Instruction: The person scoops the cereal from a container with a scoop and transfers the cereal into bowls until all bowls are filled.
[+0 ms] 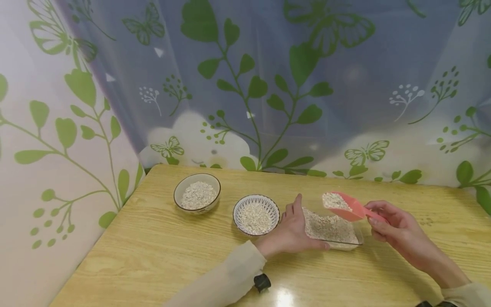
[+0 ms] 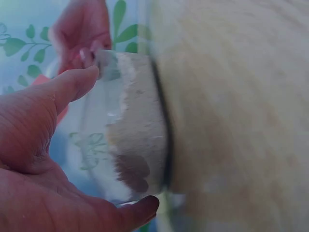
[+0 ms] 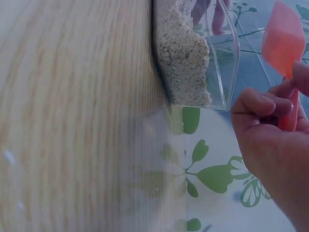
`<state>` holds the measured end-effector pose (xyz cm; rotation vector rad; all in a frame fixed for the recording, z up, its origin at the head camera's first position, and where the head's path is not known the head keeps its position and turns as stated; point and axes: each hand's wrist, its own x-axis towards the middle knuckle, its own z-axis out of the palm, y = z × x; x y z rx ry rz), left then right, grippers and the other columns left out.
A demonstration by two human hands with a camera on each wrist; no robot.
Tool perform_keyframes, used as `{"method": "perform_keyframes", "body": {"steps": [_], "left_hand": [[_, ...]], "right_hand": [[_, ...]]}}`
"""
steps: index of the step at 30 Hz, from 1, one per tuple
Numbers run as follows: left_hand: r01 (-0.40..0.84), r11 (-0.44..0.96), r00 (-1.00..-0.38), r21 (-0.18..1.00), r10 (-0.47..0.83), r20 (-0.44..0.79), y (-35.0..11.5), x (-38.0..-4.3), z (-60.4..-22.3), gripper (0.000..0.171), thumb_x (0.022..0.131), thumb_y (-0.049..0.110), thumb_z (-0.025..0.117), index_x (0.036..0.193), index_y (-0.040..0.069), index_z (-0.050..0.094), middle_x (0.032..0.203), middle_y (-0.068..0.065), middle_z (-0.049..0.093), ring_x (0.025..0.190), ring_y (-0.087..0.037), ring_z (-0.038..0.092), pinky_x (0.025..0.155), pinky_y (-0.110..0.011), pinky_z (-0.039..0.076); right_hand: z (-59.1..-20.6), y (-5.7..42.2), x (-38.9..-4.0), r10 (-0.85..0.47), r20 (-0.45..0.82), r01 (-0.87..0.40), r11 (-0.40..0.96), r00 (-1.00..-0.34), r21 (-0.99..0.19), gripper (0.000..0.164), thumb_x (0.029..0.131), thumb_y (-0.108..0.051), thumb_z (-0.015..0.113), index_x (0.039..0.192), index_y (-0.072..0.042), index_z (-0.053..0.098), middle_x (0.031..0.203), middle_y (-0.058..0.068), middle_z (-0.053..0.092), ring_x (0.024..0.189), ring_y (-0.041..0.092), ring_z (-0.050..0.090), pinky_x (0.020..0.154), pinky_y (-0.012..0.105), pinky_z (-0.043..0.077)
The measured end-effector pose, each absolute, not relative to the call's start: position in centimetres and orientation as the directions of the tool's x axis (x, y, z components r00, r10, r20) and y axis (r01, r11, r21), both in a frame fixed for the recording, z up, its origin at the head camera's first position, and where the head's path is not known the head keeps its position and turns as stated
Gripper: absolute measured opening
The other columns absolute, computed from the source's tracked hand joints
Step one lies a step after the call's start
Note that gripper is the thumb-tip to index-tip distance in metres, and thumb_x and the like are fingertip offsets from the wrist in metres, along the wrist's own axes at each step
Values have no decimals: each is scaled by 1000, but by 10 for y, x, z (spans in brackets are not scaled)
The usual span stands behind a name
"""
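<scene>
My right hand (image 1: 400,234) grips the handle of a pink scoop (image 1: 354,206) that carries rolled oats (image 1: 336,200). The scoop hangs above a clear rectangular container (image 1: 360,241), which holds more oats (image 3: 181,58). My left hand (image 1: 293,232) touches the container's left end with its fingers extended. Its thumb (image 2: 77,87) lies along the container's near side. Just left of that hand stands a small patterned bowl (image 1: 235,218) with oats in it. In the left wrist view, my right hand (image 2: 84,31) appears blurred beyond the container.
A larger dark-rimmed bowl (image 1: 176,200) of oats stands farther back to the left. Everything rests on a wooden table (image 1: 153,256). Behind the table's back edge hangs a cloth (image 1: 261,128) printed with leaves and butterflies.
</scene>
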<state>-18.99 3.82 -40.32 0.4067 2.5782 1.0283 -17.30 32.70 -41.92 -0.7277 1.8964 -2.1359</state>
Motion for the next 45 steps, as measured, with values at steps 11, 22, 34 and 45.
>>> {"method": "perform_keyframes", "body": {"steps": [11, 22, 34, 45], "left_hand": [[238, 591, -870, 771, 482, -101, 9, -190, -381, 124, 82, 51, 83, 165, 31, -7, 169, -12, 21, 149, -32, 39, 115, -53, 45], [455, 586, -801, 670, 598, 22, -41, -199, -372, 82, 92, 50, 72, 160, 27, 33, 155, -1, 49, 143, -25, 48, 117, -49, 43], [432, 644, -867, 631, 489, 94, -93, -211, -387, 84, 86, 54, 77, 156, 27, 40, 161, -4, 36, 147, -30, 38, 114, -60, 42], [375, 693, -870, 615, 492, -23, -110, -216, -402, 118, 73, 62, 84, 164, 23, 20, 165, -14, 27, 150, -39, 33, 116, -66, 35]], "right_hand": [[-419, 323, -170, -435, 249, -206, -144, -865, -968, 42, 105, 12, 34, 130, -13, 58, 99, -9, 61, 69, 27, 26, 58, 40, 21], [-417, 318, -170, -415, 249, -224, -109, -875, -968, 41, 104, 13, 38, 129, -12, 58, 103, -7, 62, 69, 27, 30, 58, 40, 21], [-411, 312, -169, -355, 231, -252, 13, -906, -968, 36, 103, 10, 46, 127, -13, 59, 100, -9, 62, 67, 21, 40, 57, 41, 25], [-396, 294, -174, -331, 212, -281, 178, -920, -943, 29, 102, 2, 54, 126, -13, 58, 98, -8, 63, 65, 20, 43, 51, 39, 31]]}}
